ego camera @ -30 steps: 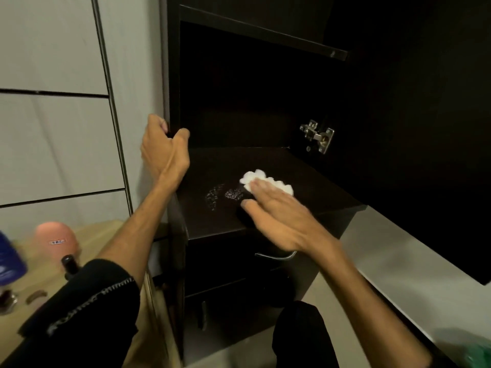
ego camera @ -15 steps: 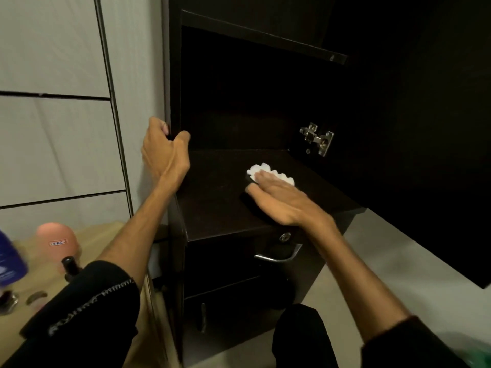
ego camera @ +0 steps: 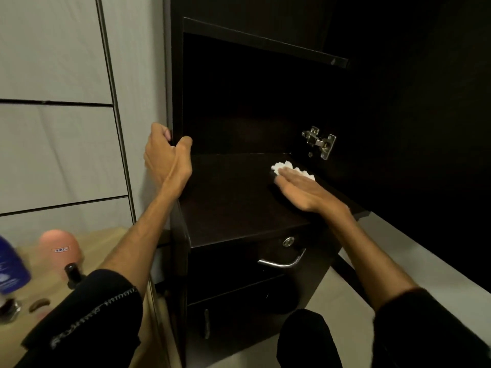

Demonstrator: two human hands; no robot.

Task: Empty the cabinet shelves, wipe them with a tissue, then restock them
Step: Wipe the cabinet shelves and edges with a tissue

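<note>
A dark brown cabinet stands open, and its bare lower shelf (ego camera: 233, 197) fills the middle of the head view. A crumpled white tissue (ego camera: 285, 166) lies at the shelf's back right corner. My right hand (ego camera: 303, 189) presses it flat against the shelf with straight fingers; most of the tissue is hidden under them. My left hand (ego camera: 167, 158) grips the cabinet's left side panel (ego camera: 176, 75), fingers curled round its front edge. An upper shelf edge (ego camera: 265, 41) runs above, its top out of sight.
The open door (ego camera: 425, 115) hangs on the right, with a metal hinge (ego camera: 320, 142) beside the tissue. Below the shelf is a drawer with a lock and metal handle (ego camera: 281, 261). On a low wooden surface at left stand a pink container (ego camera: 59, 248), a blue bottle (ego camera: 12, 272) and a small black bottle (ego camera: 73, 274).
My right hand slid the tissue from the shelf's middle toward the back right corner. The wet marks on the shelf are gone. My left hand kept its grip.
</note>
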